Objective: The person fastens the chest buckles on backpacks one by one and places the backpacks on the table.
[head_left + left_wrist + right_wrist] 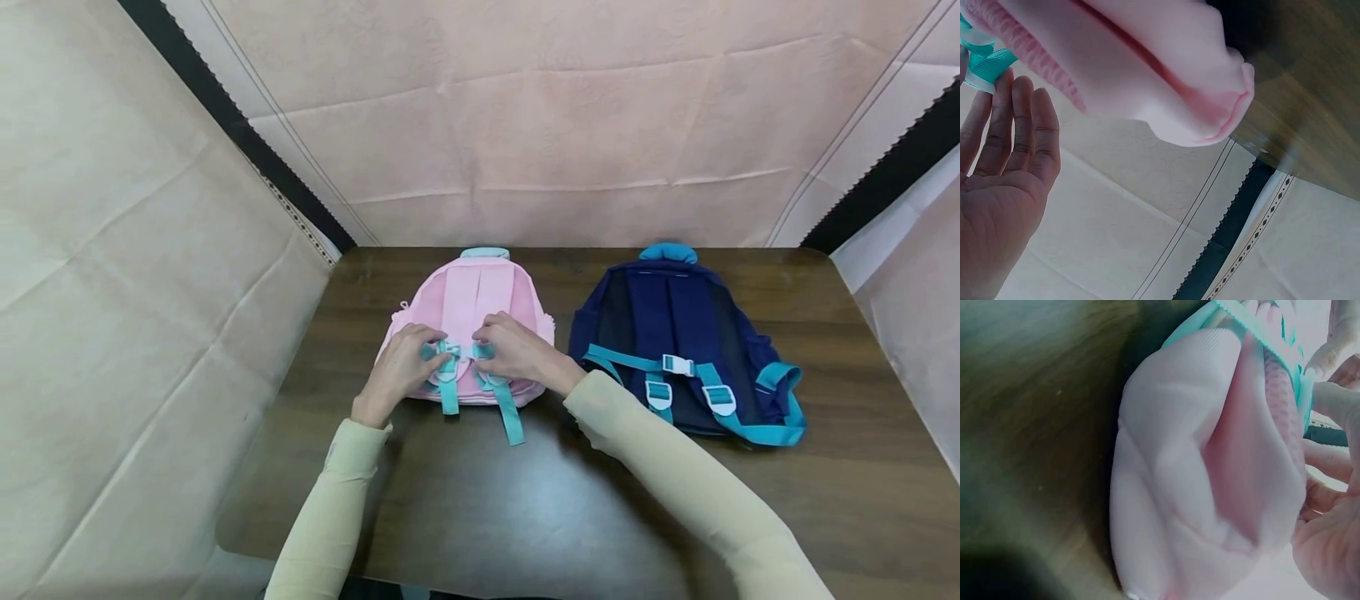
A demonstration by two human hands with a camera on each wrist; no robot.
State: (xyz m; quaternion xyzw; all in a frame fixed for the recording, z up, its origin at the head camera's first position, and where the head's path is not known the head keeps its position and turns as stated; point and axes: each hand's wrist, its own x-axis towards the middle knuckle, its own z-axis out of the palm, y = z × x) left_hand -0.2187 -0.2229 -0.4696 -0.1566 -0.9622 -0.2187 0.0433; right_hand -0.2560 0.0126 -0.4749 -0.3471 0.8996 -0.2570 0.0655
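Note:
A pink backpack [468, 287] lies on the table with its shoulder straps facing up and its light blue top handle at the far end. My left hand [401, 362] pinches a teal strap [988, 65] near its white buckle, at the left of the bag's lower back. Across from it, my right hand [517, 346] pinches the other teal strap [1305, 394] between thumb and fingers. Two loose teal strap ends [510, 418] hang toward the near side. Part of the right strap is hidden behind the fingers.
To the right lies a navy backpack [670, 304] with bright blue straps and a fastened white buckle [678, 365] across them. Both bags stand near the far edge of the brown wooden table [465, 492]. Pale fabric walls [562, 125] enclose the back and sides.

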